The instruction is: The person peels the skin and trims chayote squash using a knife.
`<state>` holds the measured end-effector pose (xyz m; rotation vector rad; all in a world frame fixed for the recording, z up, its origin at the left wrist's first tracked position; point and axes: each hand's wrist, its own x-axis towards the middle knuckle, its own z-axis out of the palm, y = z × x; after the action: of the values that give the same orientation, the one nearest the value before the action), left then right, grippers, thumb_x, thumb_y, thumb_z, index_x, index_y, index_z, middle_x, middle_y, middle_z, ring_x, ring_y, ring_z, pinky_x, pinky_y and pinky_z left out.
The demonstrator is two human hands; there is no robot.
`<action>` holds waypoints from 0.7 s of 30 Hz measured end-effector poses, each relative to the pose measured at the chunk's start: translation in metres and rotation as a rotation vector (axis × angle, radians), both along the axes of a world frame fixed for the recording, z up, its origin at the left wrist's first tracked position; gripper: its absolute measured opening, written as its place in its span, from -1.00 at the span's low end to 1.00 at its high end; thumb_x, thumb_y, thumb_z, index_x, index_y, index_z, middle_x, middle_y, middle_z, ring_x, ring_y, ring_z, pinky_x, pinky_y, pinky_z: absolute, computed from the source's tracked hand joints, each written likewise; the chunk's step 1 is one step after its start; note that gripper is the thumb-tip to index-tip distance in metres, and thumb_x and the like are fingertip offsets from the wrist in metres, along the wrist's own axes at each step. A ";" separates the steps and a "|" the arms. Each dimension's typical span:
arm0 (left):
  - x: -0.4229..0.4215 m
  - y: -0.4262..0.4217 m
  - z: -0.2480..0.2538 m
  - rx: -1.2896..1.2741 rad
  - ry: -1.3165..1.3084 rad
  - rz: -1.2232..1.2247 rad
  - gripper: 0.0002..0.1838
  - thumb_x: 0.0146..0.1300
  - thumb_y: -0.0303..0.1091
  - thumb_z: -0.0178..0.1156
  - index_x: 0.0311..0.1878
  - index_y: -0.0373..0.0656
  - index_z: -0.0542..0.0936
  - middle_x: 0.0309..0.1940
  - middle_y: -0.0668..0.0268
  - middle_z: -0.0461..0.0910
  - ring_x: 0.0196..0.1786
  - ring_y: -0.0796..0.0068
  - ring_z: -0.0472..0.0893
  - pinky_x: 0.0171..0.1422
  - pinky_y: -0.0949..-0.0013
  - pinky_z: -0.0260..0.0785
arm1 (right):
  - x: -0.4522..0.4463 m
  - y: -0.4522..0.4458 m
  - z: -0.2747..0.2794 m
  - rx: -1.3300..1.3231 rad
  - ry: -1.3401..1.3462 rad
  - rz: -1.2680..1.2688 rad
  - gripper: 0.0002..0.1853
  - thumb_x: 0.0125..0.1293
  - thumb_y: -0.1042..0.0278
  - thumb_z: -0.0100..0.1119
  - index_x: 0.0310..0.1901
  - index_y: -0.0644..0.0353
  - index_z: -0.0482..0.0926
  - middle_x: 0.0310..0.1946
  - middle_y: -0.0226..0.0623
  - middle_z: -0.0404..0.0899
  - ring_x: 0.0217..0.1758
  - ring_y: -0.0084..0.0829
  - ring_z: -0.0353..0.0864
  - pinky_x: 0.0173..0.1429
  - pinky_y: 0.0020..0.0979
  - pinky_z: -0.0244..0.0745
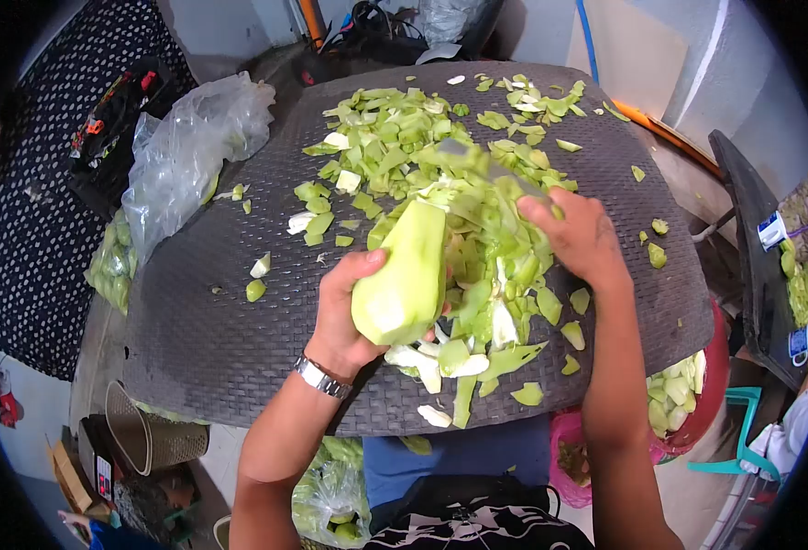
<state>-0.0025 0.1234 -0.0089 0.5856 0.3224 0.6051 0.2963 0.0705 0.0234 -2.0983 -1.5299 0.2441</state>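
My left hand point(344, 307) grips a peeled, pale green fruit that looks like a green papaya point(404, 270), tilted above the table with its narrower end away from me. In my right hand point(576, 231) is a knife point(509, 179); its blade is smeared by motion and points up and left, just beyond the fruit. Under and behind both hands, a heap of green peelings point(399, 137) spreads over the dark woven table point(211, 344). Some pieces show white inner sides. Whether the blade touches the fruit cannot be made out.
A clear plastic bag point(202, 147) lies on the table's left edge. Below right are a red basin point(717, 390) with pale green pieces, a pink bag point(569, 458) and a teal stool point(743, 403). A beige basket point(156, 440) stands lower left; bagged green produce point(330, 500) sits near my legs.
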 end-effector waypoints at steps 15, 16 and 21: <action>0.017 -0.013 0.030 -0.193 0.102 0.343 -0.35 0.54 0.29 0.08 0.37 -0.06 0.53 0.08 0.13 0.68 0.04 0.13 0.71 0.24 -0.04 0.57 | -0.051 -0.048 0.027 -0.061 1.396 0.161 -0.30 0.52 -0.48 0.02 -0.24 0.17 0.52 -0.67 -0.49 0.34 -0.72 -0.62 0.30 -0.58 -0.45 0.23; 0.018 -0.021 0.040 -0.193 0.097 0.308 -0.35 0.53 0.28 0.11 0.34 -0.08 0.55 0.05 0.15 0.69 0.03 0.13 0.71 0.23 -0.02 0.56 | -0.055 -0.056 0.029 -0.222 1.537 0.187 -0.31 0.52 -0.47 0.03 -0.23 0.18 0.51 -0.69 -0.45 0.35 -0.74 -0.59 0.31 -0.62 -0.43 0.22; 0.024 -0.050 0.035 -0.260 0.023 0.268 -0.38 0.46 0.22 0.21 0.30 -0.10 0.59 0.04 0.17 0.72 0.07 0.18 0.74 0.24 0.00 0.61 | -0.098 -0.101 0.015 0.085 0.281 0.297 -0.28 0.28 -0.49 0.32 -0.18 0.21 0.57 -0.61 -0.17 0.60 -0.63 -0.09 0.62 -0.46 -0.11 0.52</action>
<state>0.0210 0.0738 0.0260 0.3006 0.4983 0.8000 0.1987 -0.0304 0.0388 -1.6841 -1.6405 0.5460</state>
